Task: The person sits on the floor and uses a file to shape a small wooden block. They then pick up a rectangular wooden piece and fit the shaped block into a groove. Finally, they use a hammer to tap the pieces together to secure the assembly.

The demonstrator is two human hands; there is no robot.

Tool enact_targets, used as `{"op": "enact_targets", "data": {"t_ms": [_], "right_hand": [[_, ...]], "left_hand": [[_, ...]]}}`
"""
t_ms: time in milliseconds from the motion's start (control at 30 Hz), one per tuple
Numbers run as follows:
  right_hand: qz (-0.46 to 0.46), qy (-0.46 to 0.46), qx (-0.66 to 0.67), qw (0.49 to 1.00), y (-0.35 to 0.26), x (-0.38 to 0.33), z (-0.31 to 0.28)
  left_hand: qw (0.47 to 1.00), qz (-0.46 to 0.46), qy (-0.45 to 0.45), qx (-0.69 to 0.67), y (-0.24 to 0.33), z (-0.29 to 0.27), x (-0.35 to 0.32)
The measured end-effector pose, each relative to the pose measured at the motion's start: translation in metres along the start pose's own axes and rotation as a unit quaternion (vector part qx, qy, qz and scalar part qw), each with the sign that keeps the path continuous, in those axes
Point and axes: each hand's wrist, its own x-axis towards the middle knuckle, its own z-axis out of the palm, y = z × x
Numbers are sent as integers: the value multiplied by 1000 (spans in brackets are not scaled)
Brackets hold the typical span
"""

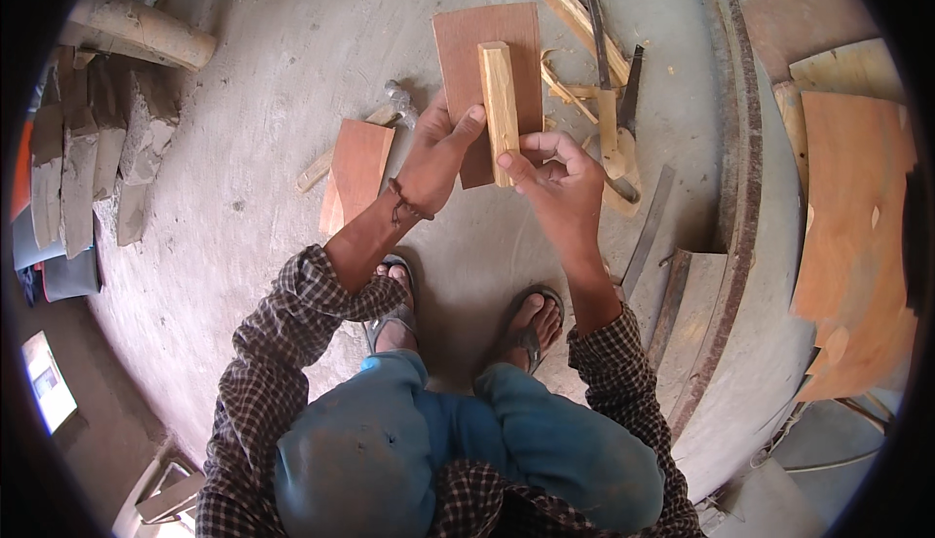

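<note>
A pale wooden stick [500, 110] lies lengthwise on a reddish-brown plywood rectangle [467, 46] on the concrete floor. My left hand [435, 153] rests on the board's left edge, its thumb touching the stick's side. My right hand [553, 180] pinches the stick's near end between thumb and fingers. Both forearms wear checked sleeves.
A second reddish board [358, 168] lies left of my left hand, with a hammer [394, 100] beside it. Long blades and wood offcuts [609, 71] sit to the right. Plywood sheets [852, 217] lie far right beyond a curved metal rim [745, 148]. A log [141, 32] is upper left.
</note>
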Motion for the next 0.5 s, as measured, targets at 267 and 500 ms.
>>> {"op": "enact_targets", "data": {"t_ms": [267,500], "right_hand": [[-196,109,-276,935,11,-4,0],[-75,35,-67,994,12,1,1]], "left_hand": [[997,-19,-4,-76,4,3,-3],[998,22,-10,-66,7,9,-7]]}}
